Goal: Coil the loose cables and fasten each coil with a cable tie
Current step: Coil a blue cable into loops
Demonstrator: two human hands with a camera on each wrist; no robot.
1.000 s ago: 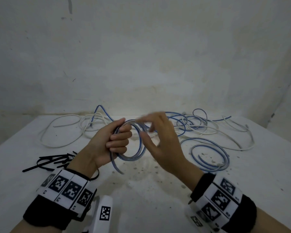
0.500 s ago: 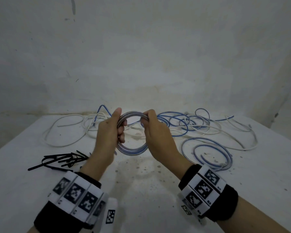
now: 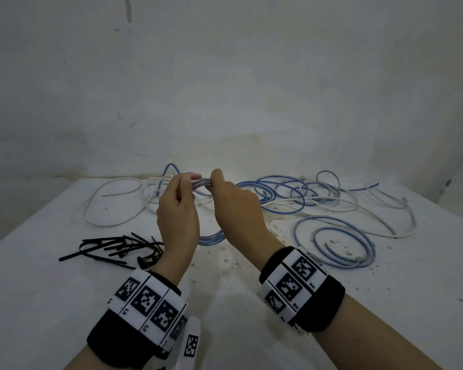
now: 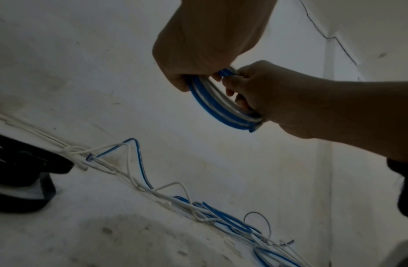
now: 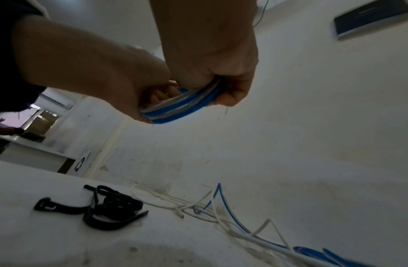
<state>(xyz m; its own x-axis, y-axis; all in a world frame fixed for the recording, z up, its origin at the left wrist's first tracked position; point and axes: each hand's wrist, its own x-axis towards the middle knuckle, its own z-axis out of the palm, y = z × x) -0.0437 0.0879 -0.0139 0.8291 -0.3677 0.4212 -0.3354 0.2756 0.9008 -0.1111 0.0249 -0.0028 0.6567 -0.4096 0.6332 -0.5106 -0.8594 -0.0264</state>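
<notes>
I hold a small coil of blue-and-clear cable point(image 3: 211, 240) upright above the white table point(image 3: 64, 303). My left hand point(image 3: 189, 182) pinches the coil's top from the left, and my right hand point(image 3: 216, 180) grips it right beside, thumbs almost touching. The left wrist view shows the coil point(image 4: 212, 101) running between my left hand point(image 4: 187, 81) and my right hand point(image 4: 235, 84). In the right wrist view the coil point(image 5: 180, 108) sits under my right hand point(image 5: 223, 92), with my left hand point(image 5: 153, 97) curled round its other side. A pile of black cable ties point(image 3: 118, 247) point(image 5: 111, 207) lies to the left.
Loose blue cables point(image 3: 278, 193) and white cables point(image 3: 112, 209) sprawl across the back of the table against the wall. A loosely looped blue cable point(image 3: 340, 244) lies at the right. More tangled cable point(image 4: 210, 213) shows below the hands.
The right hand went from spread fingers beside the coil to gripping it. Both hands lifted the coil and slid together at its top; the dangling cable end is no longer seen.
</notes>
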